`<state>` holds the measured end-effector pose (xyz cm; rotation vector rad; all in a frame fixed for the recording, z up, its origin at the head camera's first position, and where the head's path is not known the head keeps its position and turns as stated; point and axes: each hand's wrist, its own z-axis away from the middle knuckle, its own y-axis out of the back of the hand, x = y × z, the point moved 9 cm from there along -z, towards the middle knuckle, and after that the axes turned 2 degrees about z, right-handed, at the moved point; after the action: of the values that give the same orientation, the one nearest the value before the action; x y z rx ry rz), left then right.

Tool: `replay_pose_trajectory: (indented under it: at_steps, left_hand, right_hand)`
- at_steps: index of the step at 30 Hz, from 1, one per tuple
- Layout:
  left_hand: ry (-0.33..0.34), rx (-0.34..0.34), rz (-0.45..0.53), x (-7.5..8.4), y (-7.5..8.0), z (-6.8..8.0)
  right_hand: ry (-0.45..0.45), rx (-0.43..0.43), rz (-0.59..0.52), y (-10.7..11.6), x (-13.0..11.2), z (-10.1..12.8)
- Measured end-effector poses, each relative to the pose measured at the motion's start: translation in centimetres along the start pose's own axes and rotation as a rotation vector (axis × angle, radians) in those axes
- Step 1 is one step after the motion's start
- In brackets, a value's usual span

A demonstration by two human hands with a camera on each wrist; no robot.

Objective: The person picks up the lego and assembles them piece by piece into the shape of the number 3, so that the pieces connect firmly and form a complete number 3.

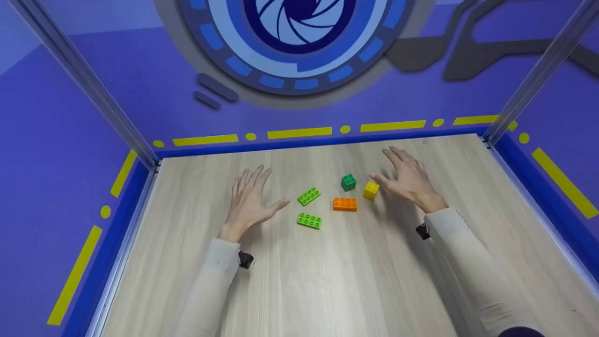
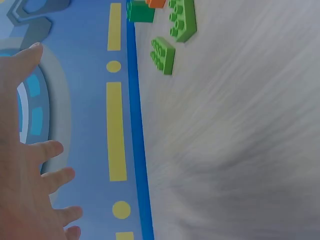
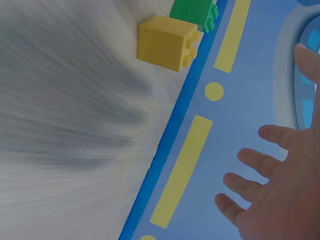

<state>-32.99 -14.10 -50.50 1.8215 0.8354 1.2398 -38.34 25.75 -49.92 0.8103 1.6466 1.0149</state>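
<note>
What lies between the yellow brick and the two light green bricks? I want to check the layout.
In the head view, the orange brick and the dark green brick lie between the yellow brick and the light green bricks.

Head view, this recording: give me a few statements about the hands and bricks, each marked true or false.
1. Both hands are open and hold nothing. True: the left hand and the right hand have spread fingers.
2. Five bricks lie on the table. True: two light green flat bricks, an orange brick, a dark green brick and a yellow brick.
3. The yellow brick is stacked on the orange one. False: it stands apart, beside it on the table.
4. The left hand is nearest the yellow brick. False: the right hand is; the left is nearest the light green bricks.
5. The orange brick is held. False: it lies untouched.
</note>
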Motion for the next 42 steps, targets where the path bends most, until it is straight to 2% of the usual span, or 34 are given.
replay_pose_trajectory:
  at_steps: [12,19,26,34,42]
  left_hand:
    - [-0.047,-0.001,0.09,1.2,-1.5,0.7]
    - [-0.041,-0.031,0.132,1.5,-3.1,1.3]
    - [-0.07,-0.037,0.181,2.3,-4.5,2.0]
    - [-0.097,-0.084,0.2,3.0,-6.2,2.5]
    - [-0.102,-0.161,0.277,3.4,-7.9,2.9]
  right_hand:
    - [-0.014,0.004,-0.08,-1.4,0.4,1.0]
    - [-0.032,-0.011,-0.13,-2.7,0.4,1.6]
    - [-0.052,-0.025,-0.152,-4.1,0.4,2.2]
    - [-0.112,-0.047,-0.24,-5.6,0.9,2.8]
    - [-0.17,-0.081,-0.344,-6.9,1.7,3.0]
